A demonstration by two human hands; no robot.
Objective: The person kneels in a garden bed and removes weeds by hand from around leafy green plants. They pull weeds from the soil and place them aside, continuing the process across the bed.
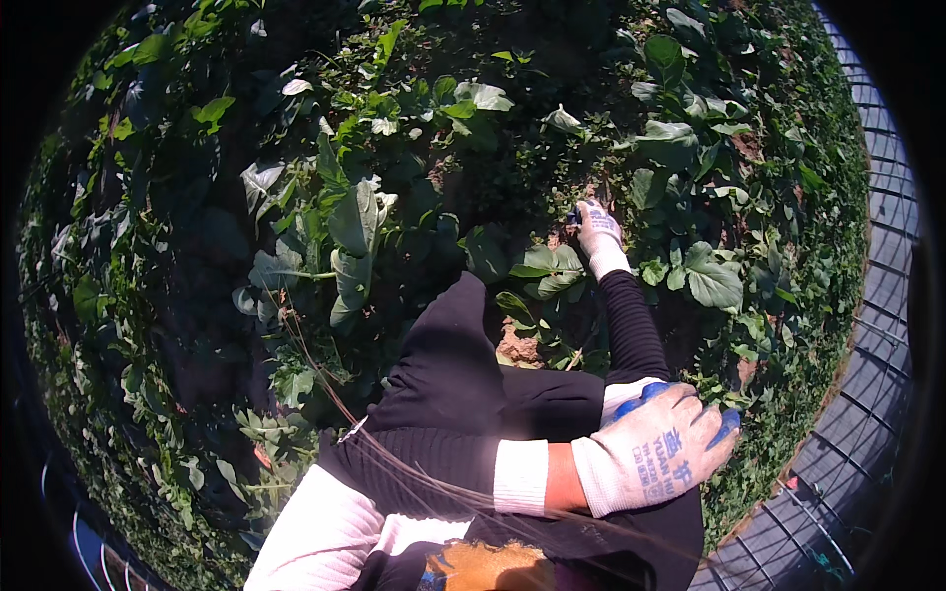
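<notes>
My left hand, in a white work glove with blue palm coating and blue print, lies across my lap by my right forearm, its fingers spread loosely; what is under its palm is hidden. Stretched out ahead, my right hand, gloved alike, reaches down to small weeds and soil between leafy crop plants. Its fingertips are bent down and partly hidden, so whether they grip anything does not show. Broad green leaves spread just beside that wrist. My bent knee in dark trousers is to its lower left.
Large-leaved plants stand to the left, others to the right, with low weeds all around. A clod of dry soil lies near my legs. Along the right edge runs a grey strip crossed by dark lines.
</notes>
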